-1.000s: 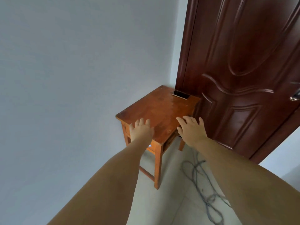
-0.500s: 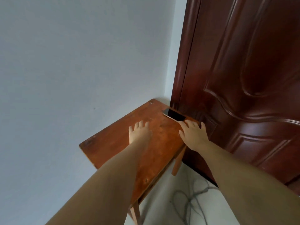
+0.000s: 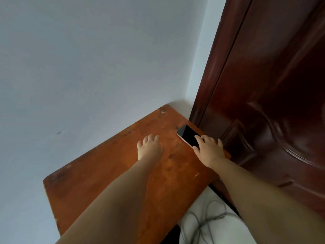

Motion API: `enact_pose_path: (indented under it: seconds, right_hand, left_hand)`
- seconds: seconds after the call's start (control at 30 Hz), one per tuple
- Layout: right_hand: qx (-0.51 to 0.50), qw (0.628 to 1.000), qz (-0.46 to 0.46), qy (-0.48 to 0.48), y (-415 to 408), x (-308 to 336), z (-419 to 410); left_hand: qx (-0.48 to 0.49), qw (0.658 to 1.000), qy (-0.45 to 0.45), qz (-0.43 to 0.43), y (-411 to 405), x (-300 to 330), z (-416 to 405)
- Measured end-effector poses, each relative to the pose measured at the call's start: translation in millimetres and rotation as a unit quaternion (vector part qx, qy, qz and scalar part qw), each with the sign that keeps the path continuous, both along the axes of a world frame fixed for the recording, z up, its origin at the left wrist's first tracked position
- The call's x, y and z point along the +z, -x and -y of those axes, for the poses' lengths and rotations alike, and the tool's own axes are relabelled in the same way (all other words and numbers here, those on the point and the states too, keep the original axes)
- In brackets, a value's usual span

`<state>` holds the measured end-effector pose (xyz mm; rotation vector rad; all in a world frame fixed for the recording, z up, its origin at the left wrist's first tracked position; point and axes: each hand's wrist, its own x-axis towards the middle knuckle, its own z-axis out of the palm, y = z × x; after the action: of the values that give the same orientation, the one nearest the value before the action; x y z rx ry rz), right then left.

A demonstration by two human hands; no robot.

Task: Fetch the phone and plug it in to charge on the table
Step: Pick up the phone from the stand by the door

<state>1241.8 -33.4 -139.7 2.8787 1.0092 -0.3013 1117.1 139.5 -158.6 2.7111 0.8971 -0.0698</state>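
A phone (image 3: 188,135) with a black screen and a pinkish rim lies flat on the far right corner of a small orange-brown wooden table (image 3: 105,176), close to the door. My right hand (image 3: 209,150) rests over the phone's near end, fingers spread, fingertips touching the screen and edge; the phone still lies on the wood. My left hand (image 3: 149,148) hovers palm down over the middle of the tabletop, fingers apart, holding nothing.
A dark red-brown door (image 3: 274,95) stands right behind the table's right side. A plain pale wall (image 3: 88,67) borders the table's left and back. Grey tangled cable (image 3: 204,224) lies on the light floor below the table's near right edge.
The view has closed in on the table. My right hand slid forward from the table's edge onto the phone's near end. My left hand stayed over the tabletop's middle.
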Motion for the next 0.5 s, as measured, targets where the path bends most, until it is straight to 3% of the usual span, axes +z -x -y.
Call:
enact_pose_path:
  seconds: [0.23, 0.5]
  right_hand:
    - [-0.069, 0.996, -0.053, -0.026, -48, -49, -28]
    - [-0.096, 0.993, -0.040, -0.056, -61, -72, -20]
  left_hand:
    - [0.017, 1.000, 0.014, -0.017, -48, -63, -24]
    - [0.016, 0.998, -0.052, -0.034, -47, -99, -13]
